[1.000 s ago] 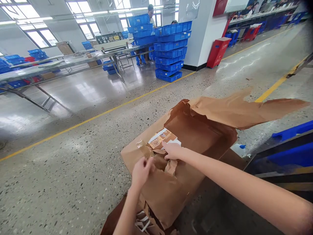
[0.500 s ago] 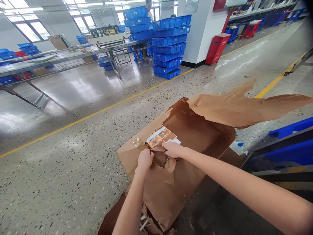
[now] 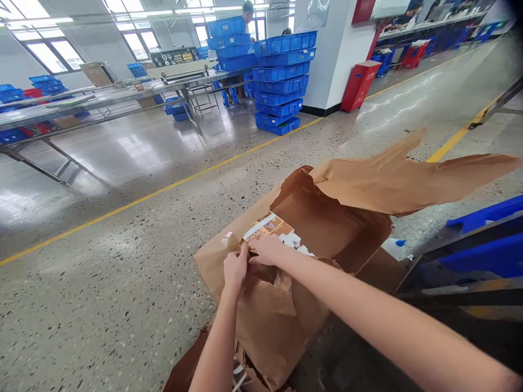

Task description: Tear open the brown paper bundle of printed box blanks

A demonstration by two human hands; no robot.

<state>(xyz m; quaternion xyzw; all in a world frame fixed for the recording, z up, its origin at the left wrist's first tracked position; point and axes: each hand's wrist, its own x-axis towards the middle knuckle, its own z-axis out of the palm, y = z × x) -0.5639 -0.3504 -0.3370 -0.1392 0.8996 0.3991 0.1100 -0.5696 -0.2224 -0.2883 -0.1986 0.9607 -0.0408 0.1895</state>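
Observation:
A large brown kraft paper wrapping (image 3: 265, 310) lies in front of me, torn open along its top. My left hand (image 3: 236, 268) is closed on its torn edge. Right beside it, my right hand (image 3: 267, 250) has its fingers bent onto the same edge, its fingertips partly hidden. Under the right hand shows a stack of printed orange-brown cartons or cards (image 3: 278, 224) with a white band (image 3: 259, 226) across it. Small white pieces (image 3: 291, 239) show next to the stack. Clear tape (image 3: 229, 238) shines on the paper left of the opening.
A long torn paper flap (image 3: 376, 179) sticks out to the right. Blue crates (image 3: 281, 81) stand stacked by a pillar, near a red bin (image 3: 359, 87). A blue and black rack or cart (image 3: 482, 256) is close on my right. Long metal tables (image 3: 90, 103) and a person (image 3: 247, 13) are farther back.
My right hand has moved left, close to my left hand, and covers part of the printed stack. The torn edge has shifted, and more of the white pieces shows.

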